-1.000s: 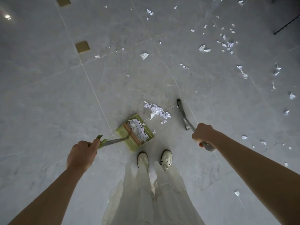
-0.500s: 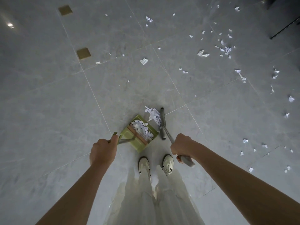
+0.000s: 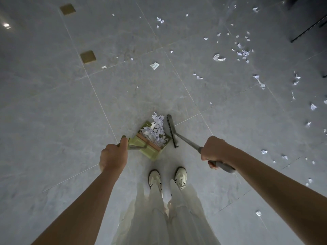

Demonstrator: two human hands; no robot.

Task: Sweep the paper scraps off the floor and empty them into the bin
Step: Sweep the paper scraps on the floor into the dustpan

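A light green dustpan (image 3: 150,150) stands on the grey tiled floor just ahead of my feet, and my left hand (image 3: 113,157) grips its long handle. White paper scraps (image 3: 155,129) are heaped at the pan's mouth and inside it. My right hand (image 3: 215,150) grips the grey handle of a broom whose dark head (image 3: 172,130) stands on the floor right beside the heap, on its right. Several loose scraps (image 3: 244,53) lie scattered across the floor at the far right. No bin is in view.
Two brass floor plates (image 3: 88,56) are set in the tiles at the upper left. A dark thin furniture leg (image 3: 308,30) crosses the top right corner. My white shoes (image 3: 167,177) stand close behind the dustpan. More scraps (image 3: 264,152) lie to my right.
The broom head swept left from the open floor and pushed the heap of scraps up to and into the dustpan's mouth. Both hands came closer together, then the right hand drew back a little.
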